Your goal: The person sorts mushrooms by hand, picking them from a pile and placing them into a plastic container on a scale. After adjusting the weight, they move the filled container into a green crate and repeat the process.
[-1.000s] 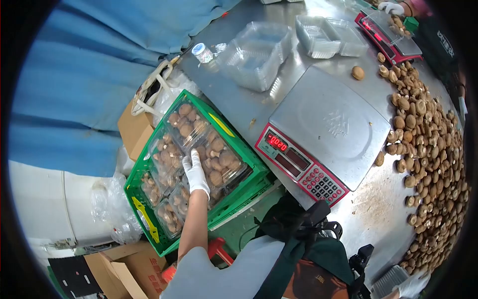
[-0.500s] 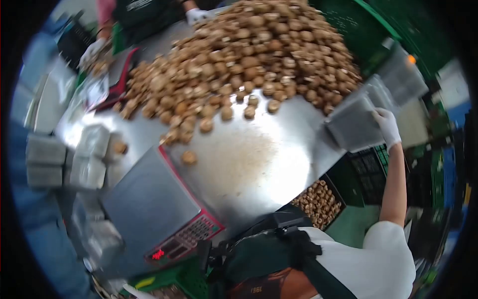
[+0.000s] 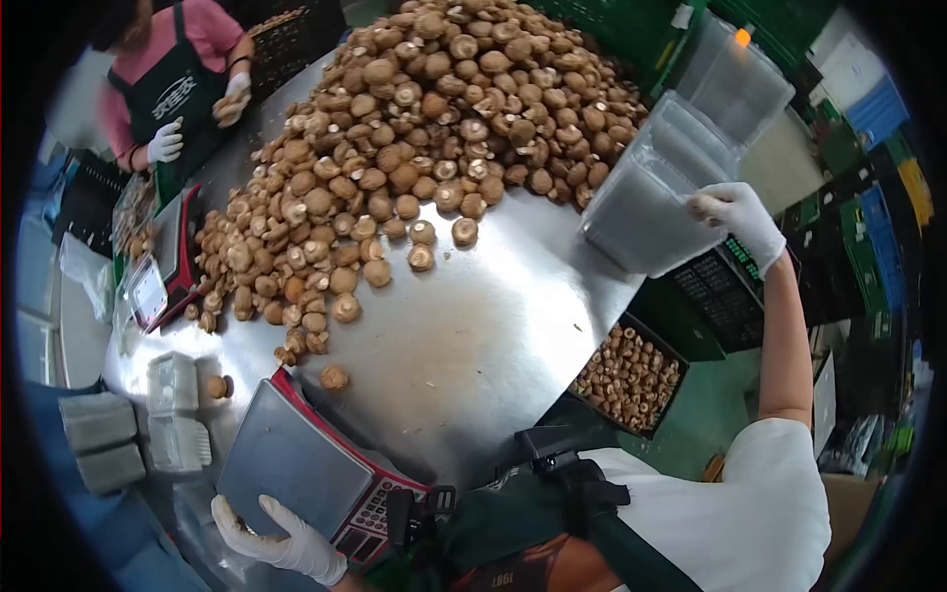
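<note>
My right hand, in a white glove, is at the right edge of the table with its fingers closed on the edge of a clear plastic tray in a nested stack. My left hand, also gloved, is held over the near corner of a weighing scale with thumb and fingers spread and nothing in it. The scale has a flat grey plate, red trim and a keypad. Beyond it, a big heap of brown mushrooms covers the far part of the metal table.
Across the table stands a co-worker in a dark apron and white gloves, beside a second scale. More clear trays are at the left edge. A crate of mushrooms sits below the table on the right.
My left hand has come up from the bottom edge to the scale, fingers spread. My right hand stays at the tray stack. The view has shifted, showing more of the co-worker.
</note>
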{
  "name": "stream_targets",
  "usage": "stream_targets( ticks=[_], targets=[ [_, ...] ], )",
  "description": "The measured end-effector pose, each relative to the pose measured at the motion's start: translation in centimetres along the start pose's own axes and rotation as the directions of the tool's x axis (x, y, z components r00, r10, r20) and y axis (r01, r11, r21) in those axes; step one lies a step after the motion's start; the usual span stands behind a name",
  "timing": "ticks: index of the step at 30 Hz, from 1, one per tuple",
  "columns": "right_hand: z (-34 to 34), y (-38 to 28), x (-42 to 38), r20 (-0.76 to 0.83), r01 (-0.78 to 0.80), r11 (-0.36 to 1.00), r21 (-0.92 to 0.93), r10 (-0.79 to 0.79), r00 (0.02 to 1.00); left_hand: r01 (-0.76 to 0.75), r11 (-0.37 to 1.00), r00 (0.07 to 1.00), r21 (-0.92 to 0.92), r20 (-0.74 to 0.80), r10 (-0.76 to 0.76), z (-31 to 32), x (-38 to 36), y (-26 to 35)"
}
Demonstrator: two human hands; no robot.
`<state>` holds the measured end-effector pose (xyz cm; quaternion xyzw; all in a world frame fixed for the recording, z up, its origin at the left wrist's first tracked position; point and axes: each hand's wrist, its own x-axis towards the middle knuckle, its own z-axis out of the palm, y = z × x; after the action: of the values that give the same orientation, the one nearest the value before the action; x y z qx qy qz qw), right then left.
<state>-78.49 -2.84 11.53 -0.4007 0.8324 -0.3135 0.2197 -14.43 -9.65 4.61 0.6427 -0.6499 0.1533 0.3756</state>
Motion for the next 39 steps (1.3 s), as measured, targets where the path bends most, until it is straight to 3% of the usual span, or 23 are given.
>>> stream_targets(
  ticks=[3,5,8,11,12,15,16,17,18,19,20,22,23,25,27,28,29,30,31,33,35,39],
  targets=[
    [1.2,0.1,-0.5,-0.081,0.137,0.955,-0.264,-0.164,0.983,0.005,1.000,0.997,-0.031,0.081,-0.002,1.9,0.5,1.8],
    [1.2,0.7,0.0,-0.056,0.022,0.992,-0.124,-0.030,0.998,-0.020,0.992,0.996,-0.122,0.083,0.030,2.8,0.9,2.7],
    [1.2,0.7,0.5,-0.036,-0.011,0.994,-0.111,0.007,0.999,-0.066,0.985,0.992,-0.157,0.101,0.082,3.6,1.4,4.8],
    [1.8,2.3,1.3,-0.128,0.150,0.936,-0.319,-0.199,0.972,-0.061,0.969,0.987,-0.240,0.132,0.094,4.2,1.3,6.5],
    [2.6,1.8,1.2,-0.197,0.124,0.932,-0.339,-0.199,0.960,-0.077,0.966,0.984,-0.249,0.137,0.113,4.5,1.2,6.8],
    [2.5,4.4,2.4,-0.349,0.045,0.966,-0.253,-0.134,0.927,-0.075,0.954,0.977,-0.291,0.171,0.129,5.2,0.6,7.2],
    [1.8,4.6,2.6,-0.412,0.024,0.996,0.080,0.011,0.911,-0.040,0.950,0.975,-0.311,0.197,0.106,5.3,0.2,7.3],
    [0.2,4.9,2.8,-0.449,0.156,0.957,0.246,-0.030,0.893,-0.002,0.949,0.972,-0.316,0.223,0.077,5.2,-0.2,7.3],
    [-0.1,3.8,3.0,-0.628,0.259,0.906,0.335,0.010,0.778,0.030,0.940,0.969,-0.341,0.241,0.057,5.5,-0.5,7.6],
    [-1.5,4.3,3.4,-0.693,0.336,0.926,0.173,-0.128,0.709,0.045,0.922,0.963,-0.385,0.261,0.063,5.9,-0.8,7.9],
    [-0.3,0.9,2.8,-0.762,0.442,0.873,0.207,-0.139,0.632,0.082,0.900,0.940,-0.429,0.332,0.072,6.2,-0.9,8.3],
    [3.2,-5.0,1.7,-0.685,0.509,0.842,0.180,-0.264,0.679,0.141,0.834,0.897,-0.534,0.425,0.120,8.0,-2.4,8.7],
    [6.7,-8.9,0.7,-0.630,0.539,0.832,0.131,-0.350,0.693,0.043,0.858,0.871,-0.512,0.439,0.218,8.8,-2.9,9.4],
    [13.9,-13.6,-0.3,-0.443,0.775,0.625,-0.092,-0.723,0.531,0.072,0.779,0.817,-0.623,0.484,0.312,11.3,-5.2,9.6],
    [19.6,-16.9,-1.4,-0.117,0.932,0.359,-0.051,-0.929,0.352,0.155,0.809,0.719,-0.566,0.626,0.300,12.8,-7.5,10.6],
    [22.6,-19.3,-3.0,0.028,0.969,0.227,-0.093,-0.973,0.231,0.144,0.821,0.741,-0.553,0.610,0.281,13.4,-8.4,10.9],
    [26.6,-20.7,-4.2,0.113,0.996,0.083,0.019,-0.990,0.081,0.151,0.843,0.760,-0.516,0.606,0.235,14.2,-9.7,11.0],
    [29.0,-22.7,-6.2,0.232,0.961,0.068,0.267,-0.973,0.004,-0.288,0.947,0.767,-0.143,0.558,0.317,14.9,-10.9,11.9],
    [31.0,-24.2,-8.7,0.398,0.970,0.027,0.242,-0.915,-0.074,-0.188,0.958,0.749,-0.215,0.600,0.281,14.8,-10.7,11.4],
    [35.9,-24.1,-12.7,0.340,0.952,-0.196,0.235,-0.901,-0.270,0.034,0.946,0.704,-0.323,0.679,0.207,14.6,-10.3,10.4],
    [40.0,-23.4,-14.9,0.297,0.866,-0.371,0.336,-0.831,-0.471,0.192,0.937,0.776,-0.290,0.630,0.036,16.8,-12.6,10.1],
    [42.6,-22.6,-15.7,0.137,0.779,-0.414,0.471,-0.838,-0.528,0.283,0.943,0.826,-0.174,0.544,-0.148,16.4,-10.9,10.2]
  ],
)
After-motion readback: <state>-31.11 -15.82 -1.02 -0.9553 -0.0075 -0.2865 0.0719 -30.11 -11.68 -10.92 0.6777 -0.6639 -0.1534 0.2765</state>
